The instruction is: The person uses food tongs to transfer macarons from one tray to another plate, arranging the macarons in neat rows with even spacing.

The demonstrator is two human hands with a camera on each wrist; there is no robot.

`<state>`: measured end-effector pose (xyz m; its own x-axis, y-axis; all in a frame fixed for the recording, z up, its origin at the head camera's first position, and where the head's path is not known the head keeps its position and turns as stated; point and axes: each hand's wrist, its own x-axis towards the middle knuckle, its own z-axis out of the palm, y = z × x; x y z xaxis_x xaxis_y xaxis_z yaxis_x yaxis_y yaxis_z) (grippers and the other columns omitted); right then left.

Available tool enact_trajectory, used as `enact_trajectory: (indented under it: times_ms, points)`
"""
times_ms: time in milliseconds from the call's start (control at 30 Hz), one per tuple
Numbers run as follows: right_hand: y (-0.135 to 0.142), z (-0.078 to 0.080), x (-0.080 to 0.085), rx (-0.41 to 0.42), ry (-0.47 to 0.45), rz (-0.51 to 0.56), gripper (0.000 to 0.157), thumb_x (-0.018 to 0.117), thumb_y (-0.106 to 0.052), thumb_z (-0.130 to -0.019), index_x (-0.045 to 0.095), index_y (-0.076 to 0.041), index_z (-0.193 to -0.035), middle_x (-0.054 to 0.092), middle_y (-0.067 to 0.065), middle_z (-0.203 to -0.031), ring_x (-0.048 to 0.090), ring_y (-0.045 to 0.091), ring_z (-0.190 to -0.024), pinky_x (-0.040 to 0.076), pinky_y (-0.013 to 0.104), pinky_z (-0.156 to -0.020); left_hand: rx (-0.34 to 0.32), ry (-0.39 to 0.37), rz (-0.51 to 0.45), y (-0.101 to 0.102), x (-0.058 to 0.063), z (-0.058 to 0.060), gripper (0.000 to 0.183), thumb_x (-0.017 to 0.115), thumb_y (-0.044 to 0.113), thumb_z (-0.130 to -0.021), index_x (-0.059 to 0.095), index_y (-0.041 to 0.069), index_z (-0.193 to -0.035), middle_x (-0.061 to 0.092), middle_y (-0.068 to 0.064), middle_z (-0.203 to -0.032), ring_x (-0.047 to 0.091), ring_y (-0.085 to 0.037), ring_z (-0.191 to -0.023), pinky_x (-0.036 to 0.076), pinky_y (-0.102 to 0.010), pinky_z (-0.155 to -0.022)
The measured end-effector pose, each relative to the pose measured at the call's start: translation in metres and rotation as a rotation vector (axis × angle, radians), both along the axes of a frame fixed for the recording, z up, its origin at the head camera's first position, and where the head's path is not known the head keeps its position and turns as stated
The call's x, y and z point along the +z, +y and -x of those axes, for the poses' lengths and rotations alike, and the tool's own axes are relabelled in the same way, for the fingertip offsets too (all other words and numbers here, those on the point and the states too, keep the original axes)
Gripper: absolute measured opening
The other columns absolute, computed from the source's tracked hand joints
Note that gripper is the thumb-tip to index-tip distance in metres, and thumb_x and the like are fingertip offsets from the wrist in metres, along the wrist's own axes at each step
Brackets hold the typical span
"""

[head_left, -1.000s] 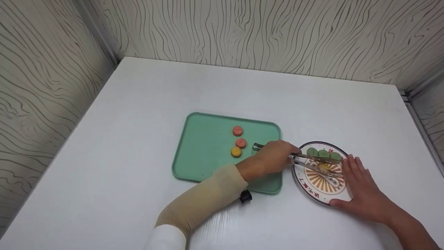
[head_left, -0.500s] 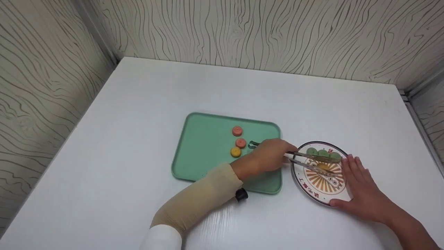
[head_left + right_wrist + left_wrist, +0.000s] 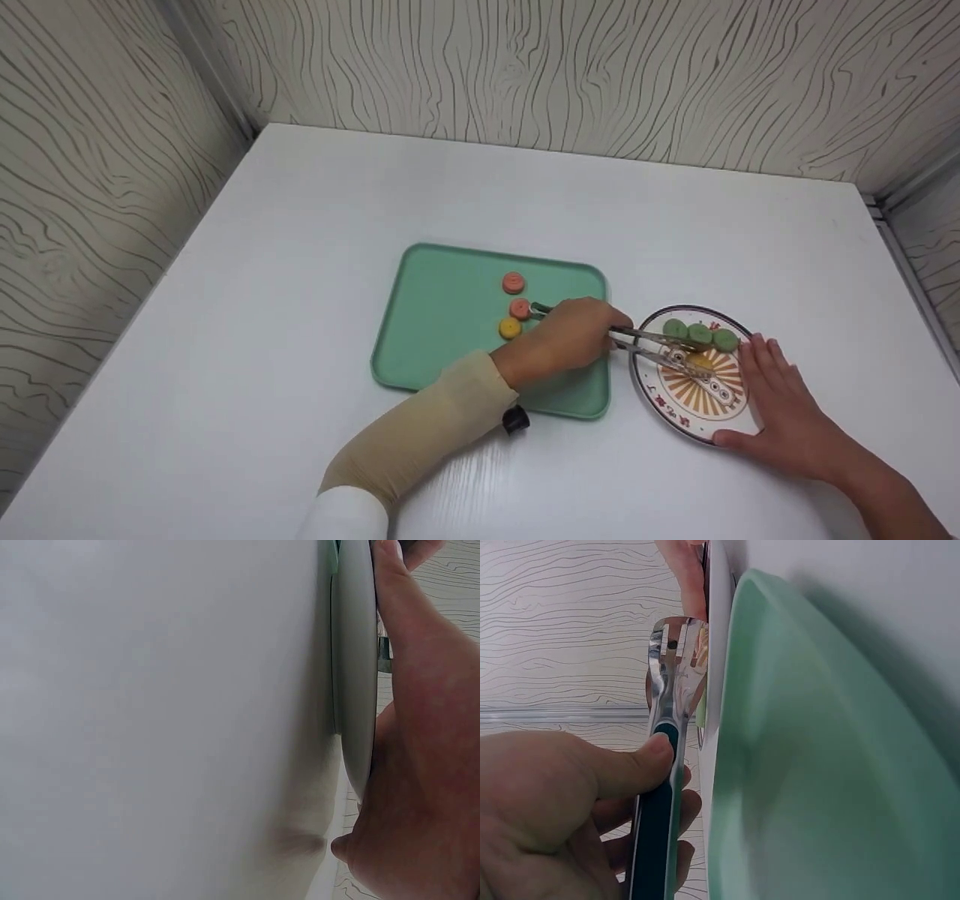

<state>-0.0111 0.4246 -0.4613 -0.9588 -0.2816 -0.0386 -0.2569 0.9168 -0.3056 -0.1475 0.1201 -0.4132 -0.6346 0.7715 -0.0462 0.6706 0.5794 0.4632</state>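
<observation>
In the head view my left hand (image 3: 574, 334) grips metal tongs (image 3: 660, 765) with dark green handles. Their tips reach left-to-right over a white patterned plate (image 3: 660, 397), one by the green discs (image 3: 699, 334) lined up near its far rim. Between the tong arms shows a yellow round shape (image 3: 700, 363); whether it is loose or printed I cannot tell. My right hand (image 3: 787, 420) rests on the plate's right rim, fingers straight and thumb spread. On the green tray (image 3: 427, 315) lie two pink discs (image 3: 514, 283) and a yellow disc (image 3: 510, 328).
Tray and plate stand side by side on a white table (image 3: 300, 300). The left forearm crosses the tray's near edge. A wood-patterned wall (image 3: 525, 75) closes off the table's far side, with panels to the left and right.
My left hand and the tongs have drawn back to the left, so the tips have left the plate's right side. The discs and the right hand have stayed in place.
</observation>
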Motion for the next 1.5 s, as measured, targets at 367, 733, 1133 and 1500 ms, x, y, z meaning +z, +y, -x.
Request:
enact_trajectory:
  times_ms: [367,733,1133,1500]
  points:
    - [0.001,0.0,-0.002,0.0,0.005,-0.006,0.129,0.082,-0.048,-0.08,-0.005,0.004,-0.16,-0.009,0.028,-0.166,-0.021,0.03,-0.153,-0.02,0.026,-0.114,0.031,-0.004,0.017,0.005,-0.001,-0.002,0.032,0.062,0.003,-0.098,0.077,0.023,-0.118,0.074,0.009,-0.109,0.062,-0.005,-0.094,0.05,-0.021,-0.087]
    - [0.0,-0.001,-0.001,0.009,0.007,0.023,0.128,0.083,-0.047,-0.081,-0.003,0.004,-0.16,-0.008,0.029,-0.166,-0.02,0.031,-0.153,-0.02,0.026,-0.114,0.025,-0.028,0.022,0.01,-0.004,-0.007,0.034,0.065,0.006,-0.098,0.074,0.025,-0.125,0.073,0.01,-0.118,0.064,-0.005,-0.109,0.049,-0.02,-0.093]
    - [0.0,0.0,-0.001,0.003,0.002,0.008,0.129,0.083,-0.048,-0.08,-0.004,0.006,-0.159,-0.007,0.031,-0.165,-0.021,0.032,-0.153,-0.021,0.028,-0.114,0.017,-0.044,0.002,0.004,0.002,-0.004,0.028,0.067,0.004,-0.097,0.077,0.022,-0.117,0.074,0.009,-0.108,0.061,-0.005,-0.094,0.049,-0.02,-0.086]
    - [0.001,0.001,-0.002,0.007,0.003,0.005,0.13,0.083,-0.048,-0.079,-0.004,0.006,-0.159,-0.007,0.031,-0.165,-0.021,0.033,-0.153,-0.021,0.03,-0.115,0.019,-0.044,0.009,-0.001,0.001,-0.001,0.029,0.065,0.005,-0.097,0.077,0.022,-0.117,0.074,0.009,-0.105,0.061,-0.006,-0.091,0.049,-0.021,-0.084]
